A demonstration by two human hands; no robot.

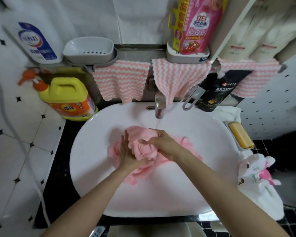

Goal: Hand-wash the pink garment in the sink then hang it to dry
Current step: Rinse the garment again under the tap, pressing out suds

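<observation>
While the thin stream of water (158, 124) from the chrome tap (160, 106) falls just beyond the right fingertips, the person works the soft pink fabric garment (143, 148), which lies bunched between both hands in the middle of the white oval ceramic sink (195, 185). The left hand (126, 153) has its fingers (124, 141) almost straight, pressing flat against the bunch's side. The right hand (164, 144) curls its fingers (155, 133) over the top and grips a fold. Rubbing likely goes best if the right hand drags its fold across the braced left palm, then turns a fresh part of the cloth up under the stream. Loose cloth trails below and outside both sets of fingers. The basin's bare floor gives room on every side, though the spout hangs close above the fingertips, so lifting the bunch calls for care. The sink's rim lies well apart from both hands.
</observation>
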